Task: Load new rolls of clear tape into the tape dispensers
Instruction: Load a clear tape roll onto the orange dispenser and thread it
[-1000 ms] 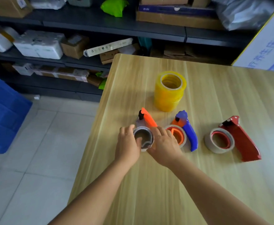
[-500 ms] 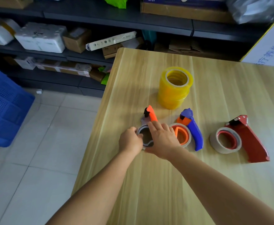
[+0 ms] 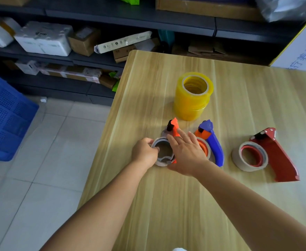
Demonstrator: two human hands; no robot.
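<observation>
Currently, three tape dispensers lie in a row on the wooden surface [image 3: 166, 205]. The orange dispenser [image 3: 174, 128] is at the left of the row, near the surface's left edge. A worn-down tape roll [image 3: 164, 152] sits on its hub, with the core opening facing up.

Left hand [image 3: 145, 153]: fingers curled around the left rim of the worn-down tape roll, thumb tip resting at the inner edge of the core. This hand is grasping the roll.

Right hand [image 3: 186, 154]: laid flat over the orange dispenser body, palm down, fingers extended and spread toward the cutter end. This hand is released, pressing on the dispenser rather than gripping it. The dispenser handle is mostly hidden beneath it.

The blue dispenser [image 3: 214, 144] lies just beside the right hand, with a tape roll on an orange hub partly covered by that hand. The red dispenser [image 3: 273, 154] lies further right, well apart from both hands, with a pale tape roll [image 3: 249, 156] mounted on its red hub.

The stack of new tape rolls [image 3: 193, 96], yellowish and translucent, stands upright behind the orange and blue dispensers, untouched by either hand.

Beyond the surface, dark shelves [image 3: 130, 17] hold cartons and foam boxes. A blue crate [image 3: 5, 116] stands on the tiled floor [image 3: 40, 178] at left.
</observation>
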